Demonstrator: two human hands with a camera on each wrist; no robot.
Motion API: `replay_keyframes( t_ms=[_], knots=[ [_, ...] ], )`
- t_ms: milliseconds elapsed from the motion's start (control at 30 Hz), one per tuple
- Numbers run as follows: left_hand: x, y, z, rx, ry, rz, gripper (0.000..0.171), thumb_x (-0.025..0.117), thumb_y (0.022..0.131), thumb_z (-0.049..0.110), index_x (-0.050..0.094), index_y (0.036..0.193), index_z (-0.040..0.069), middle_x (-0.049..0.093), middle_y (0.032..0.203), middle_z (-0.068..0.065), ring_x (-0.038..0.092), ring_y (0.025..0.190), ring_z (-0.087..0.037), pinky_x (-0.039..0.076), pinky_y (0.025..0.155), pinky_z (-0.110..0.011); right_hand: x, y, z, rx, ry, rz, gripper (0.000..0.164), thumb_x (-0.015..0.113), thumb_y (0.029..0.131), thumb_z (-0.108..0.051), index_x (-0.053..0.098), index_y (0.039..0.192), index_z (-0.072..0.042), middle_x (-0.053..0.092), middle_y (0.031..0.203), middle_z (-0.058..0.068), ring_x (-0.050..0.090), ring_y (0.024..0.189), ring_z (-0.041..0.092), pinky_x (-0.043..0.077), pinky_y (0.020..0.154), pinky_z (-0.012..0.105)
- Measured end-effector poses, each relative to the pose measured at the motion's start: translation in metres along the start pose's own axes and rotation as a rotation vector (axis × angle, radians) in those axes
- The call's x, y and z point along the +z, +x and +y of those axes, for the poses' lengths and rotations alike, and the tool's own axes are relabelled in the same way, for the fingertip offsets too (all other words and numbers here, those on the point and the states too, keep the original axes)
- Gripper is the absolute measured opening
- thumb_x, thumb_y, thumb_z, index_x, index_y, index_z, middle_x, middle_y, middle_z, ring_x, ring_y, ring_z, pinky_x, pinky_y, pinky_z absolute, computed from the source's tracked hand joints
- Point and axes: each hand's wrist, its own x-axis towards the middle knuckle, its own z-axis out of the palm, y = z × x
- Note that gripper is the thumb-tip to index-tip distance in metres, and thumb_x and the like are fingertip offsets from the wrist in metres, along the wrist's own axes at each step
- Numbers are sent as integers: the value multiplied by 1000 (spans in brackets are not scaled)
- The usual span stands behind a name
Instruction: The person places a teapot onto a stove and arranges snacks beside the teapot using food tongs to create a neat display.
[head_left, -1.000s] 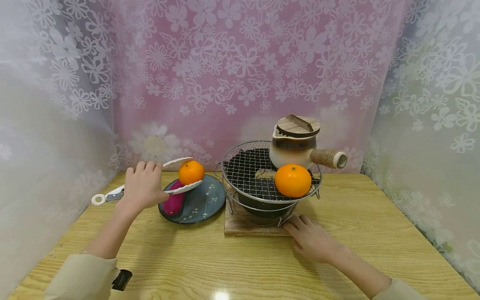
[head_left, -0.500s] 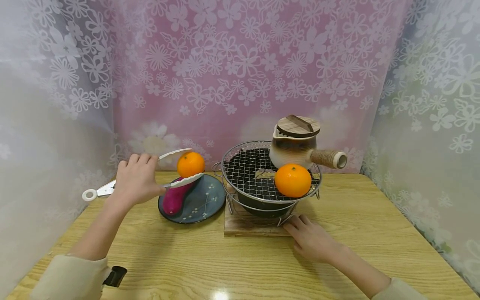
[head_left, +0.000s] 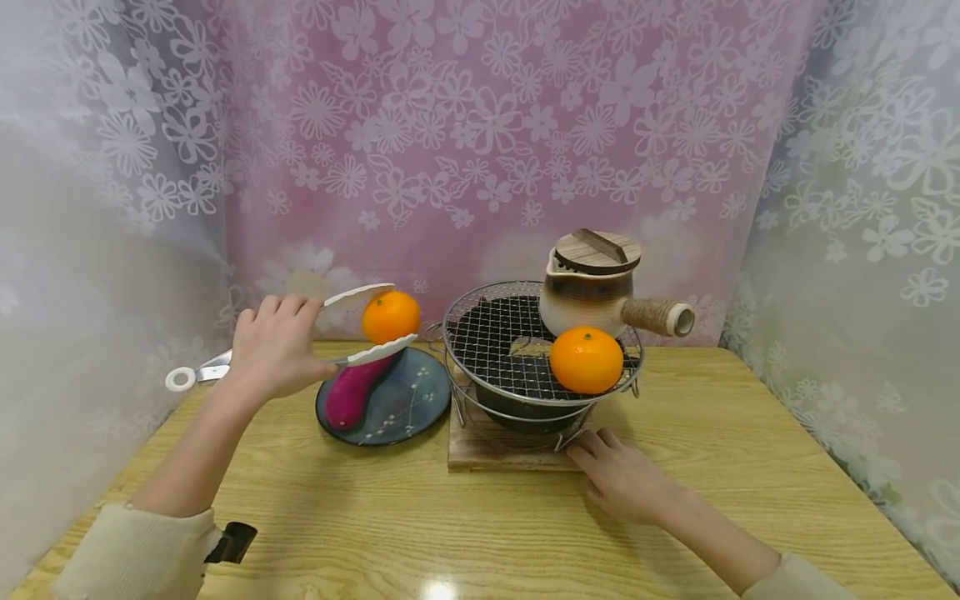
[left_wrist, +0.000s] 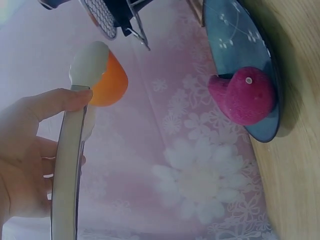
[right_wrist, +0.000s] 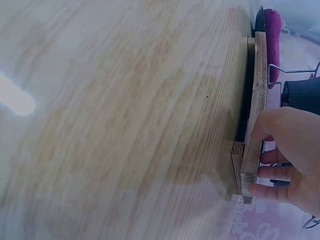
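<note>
The right hand point(head_left: 626, 479) grips the board point(head_left: 510, 454) at its near right corner. The left hand point(head_left: 276, 346) is clamped round the tongs point(head_left: 382, 350). An eggplant point(head_left: 352, 398) lies on the plate point(head_left: 416, 400); the tongs hold an orange point(head_left: 392, 317) above them. On the board stands the grill point(head_left: 495, 350), bearing a second orange point(head_left: 587, 360) and, just behind it, the pot point(head_left: 581, 300). Beyond hangs a pink curtain point(head_left: 487, 150).

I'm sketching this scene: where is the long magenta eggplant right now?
In the head view, the long magenta eggplant lies left of centre on the round blue-grey plate, below the round orange fruit held between the white-tipped metal tongs.
</note>
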Motion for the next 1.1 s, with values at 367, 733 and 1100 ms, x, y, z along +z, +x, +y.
replay_keyframes(
  t_ms=[367,733,1100],
  knots=[
    [-16,3,12,15,-13,42,78,75,65,37,47,127,-2,47,124,-21,38,110,-40,32,82,-54,1,0,-2,2,6,7,31,63,73,-8,58,103,-4,50,97,9,48,80,25,44,69,38],
    [-27,0,32,77,-48,47,76,75,65,34,48,127,1,49,124,-18,36,114,-37,31,83,-52,2,0,-2,-8,3,27,31,64,72,-8,59,103,-4,50,97,9,48,80,25,44,68,38],
    [-30,2,51,147,-52,70,78,78,63,36,49,127,3,51,120,-14,40,109,-34,33,82,-48,3,-1,0,-6,-1,27,31,65,72,-8,59,103,-4,50,97,9,48,80,25,44,68,38]
  ],
)
